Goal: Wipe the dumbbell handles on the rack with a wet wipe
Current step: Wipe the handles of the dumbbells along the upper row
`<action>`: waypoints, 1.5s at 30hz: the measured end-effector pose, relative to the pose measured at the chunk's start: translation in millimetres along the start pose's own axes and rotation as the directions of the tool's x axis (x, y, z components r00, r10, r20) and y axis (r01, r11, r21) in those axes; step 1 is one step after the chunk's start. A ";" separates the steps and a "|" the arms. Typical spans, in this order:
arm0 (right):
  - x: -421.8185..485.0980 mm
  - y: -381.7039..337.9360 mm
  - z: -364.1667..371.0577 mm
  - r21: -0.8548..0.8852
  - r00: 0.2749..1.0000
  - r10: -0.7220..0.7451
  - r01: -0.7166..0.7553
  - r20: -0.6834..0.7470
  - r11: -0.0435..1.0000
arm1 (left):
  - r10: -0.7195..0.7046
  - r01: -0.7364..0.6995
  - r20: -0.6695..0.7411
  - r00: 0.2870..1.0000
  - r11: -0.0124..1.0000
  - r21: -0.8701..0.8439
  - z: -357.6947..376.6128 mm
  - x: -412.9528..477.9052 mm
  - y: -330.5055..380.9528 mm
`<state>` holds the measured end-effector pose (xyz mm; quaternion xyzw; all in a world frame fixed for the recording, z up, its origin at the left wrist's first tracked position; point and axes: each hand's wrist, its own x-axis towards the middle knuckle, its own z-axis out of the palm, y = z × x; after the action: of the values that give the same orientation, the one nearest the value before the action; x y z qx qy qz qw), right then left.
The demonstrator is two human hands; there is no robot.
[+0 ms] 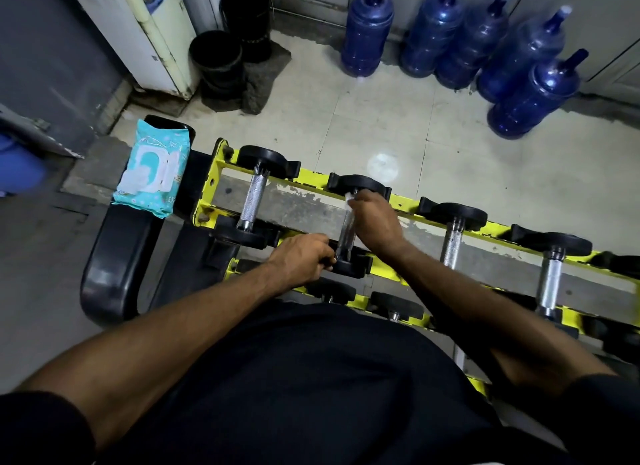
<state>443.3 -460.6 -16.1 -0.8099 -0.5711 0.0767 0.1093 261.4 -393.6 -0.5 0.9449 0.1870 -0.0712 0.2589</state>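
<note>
Here, at the far left, a pack of wipes [150,173] lies on a black padded bench [110,256], just beside the left end of the yellow rack [207,190]. Four dumbbells lie across the rails of the rack's top tier. The first dumbbell [254,201], at the left end, sits free with its metal handle bare.

Next along is the second dumbbell [343,237], the one being worked on. The left hand [304,256] has its fingers curled round the near end, by the near rail, apparently steadying it. The right hand [374,222] is wrapped over the handle with the wet wipe [349,196] pinched under its fingers. A white corner of the wipe shows at the far end, close to the far weight.

Further right, the third dumbbell [453,242] and the fourth dumbbell [550,281] rest untouched. A lower tier holds more, mostly hidden.

The step in hand looks like wiping the second handle, with the stroke at its far end. Whether the first handle is already clean cannot be told. The next move calls for drawing the wipe back toward the near rail under a firm grip. The hand would need to reach round to the underside while the left hand stops the dumbbell rolling. After that, both hands would shift right to the third.
</note>
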 end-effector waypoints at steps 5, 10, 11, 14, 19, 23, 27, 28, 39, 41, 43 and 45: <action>13.0 -22.8 -11.7 -0.373 0.938 -0.167 0.278 0.304 0.885 | 0.003 -0.003 -0.011 1.000 1.000 0.006 0.5 -1.8 -1.1; 13.0 -32.1 -16.1 -0.232 0.722 -0.343 0.568 0.600 0.790 | 0.025 -0.025 0.005 1.000 1.000 0.000 -1.8 -2.5 0.1; 13.3 -31.5 -16.9 -0.203 0.699 -0.359 0.583 0.618 0.787 | 0.026 -0.026 0.005 1.000 1.000 0.002 -1.9 -2.7 0.3; 8.3 -15.3 -7.8 -0.172 0.779 -0.361 0.506 0.513 0.845 | 0.012 -0.012 -0.003 1.000 1.000 -0.002 -0.5 -4.2 -0.4; -25.1 2.6 12.3 0.359 0.962 0.271 -0.265 0.036 0.895 | -0.001 0.001 -0.024 1.000 1.000 0.005 0.9 -4.4 -0.3; -23.0 0.4 26.5 0.716 0.647 0.707 -0.634 0.285 0.292 | -0.001 0.002 -0.032 0.999 1.000 0.014 1.4 -2.6 0.1; 6.1 9.7 19.2 0.820 0.568 0.640 -0.543 0.517 -0.180 | -0.003 0.003 -0.018 1.000 1.000 0.011 1.1 -2.8 1.0; 10.5 11.4 15.5 0.818 0.578 0.609 -0.529 0.542 -0.226 | -0.002 0.003 -0.015 1.000 1.000 0.011 0.5 -2.7 1.4; -14.3 29.6 17.2 0.635 0.576 0.344 -0.768 0.741 -0.081 | -0.009 0.009 -0.017 1.000 1.000 -0.003 0.9 -3.6 0.5; -20.2 27.3 16.6 0.660 0.603 0.447 -0.750 0.661 0.035 | -0.011 0.011 -0.013 1.000 1.000 -0.006 1.3 -3.4 0.1; -23.3 24.3 19.1 0.697 0.671 0.520 -0.693 0.529 0.184 | -0.013 0.013 -0.016 1.000 1.000 -0.004 1.8 -3.4 -0.2; -23.7 20.4 23.0 0.728 0.749 0.549 -0.601 0.371 0.328 | -0.015 0.015 -0.016 1.000 1.000 -0.007 2.2 -3.5 0.0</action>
<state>448.1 -487.4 -43.7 -0.8089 -0.1470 0.3866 0.4179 258.1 -395.9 -1.6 0.9431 0.1964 -0.0649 0.2603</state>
